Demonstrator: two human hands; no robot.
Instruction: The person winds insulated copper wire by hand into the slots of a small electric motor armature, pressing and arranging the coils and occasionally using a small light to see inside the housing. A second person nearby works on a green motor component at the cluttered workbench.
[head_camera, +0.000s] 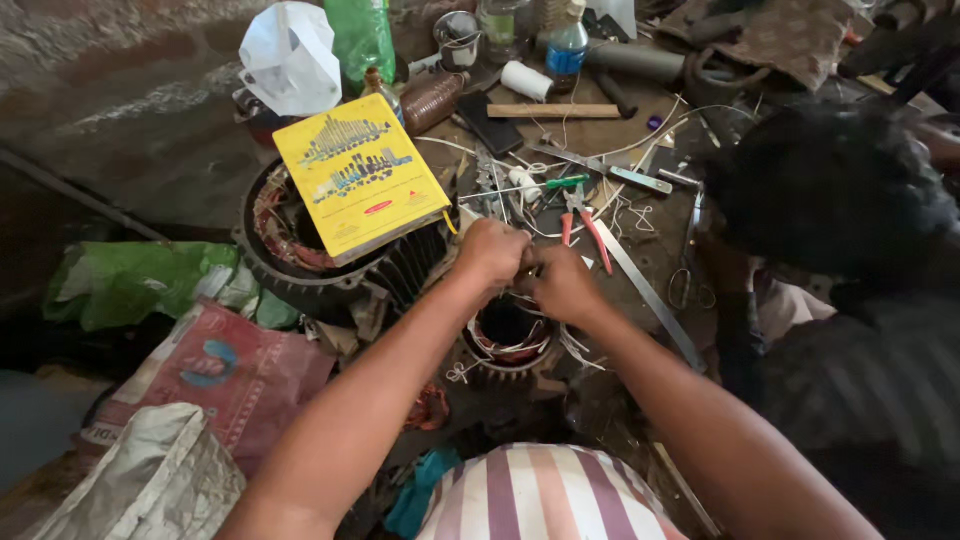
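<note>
— Left hand (490, 252)?
— Curled tight over the rim of the small motor core (508, 338), fingers pinched on thin pale wire there. Knuckles up, forearm bare.
— And the right hand (563, 285)?
— Clenched too, touching the left, fingers closed on the same bunch of wire at the core's top edge. Exactly which strand, hard to tell.
— The core itself?
— Round, ribbed dark metal outside, hollow in the middle, ringed with reddish-copper windings and loose white ties. Sitting low on the cluttered worktop (640, 255), right under both hands, just above a striped pink-and-white lap.
— Anything beside it?
— Bigger motor shell (300, 270) to the left, also round and finned, copper coils showing inside. Glossy yellow book (360, 175) lying tilted across its top.
— Tools?
— Red-handled pliers (585, 222) just beyond the right hand, green-handled screwdriver (545, 185) near them, long flat steel ruler (645, 290) slanting away to the right. Wooden strip (555, 111) farther back, by a white roll.
— Farther out?
— Green plastic bottle (360, 40) and crumpled white bag (290, 60) at the top left; woven pink sack (225, 375) and green plastic sheet (130, 280) on the left. Another person's dark-haired head (830, 190) bent in from the right.
</note>
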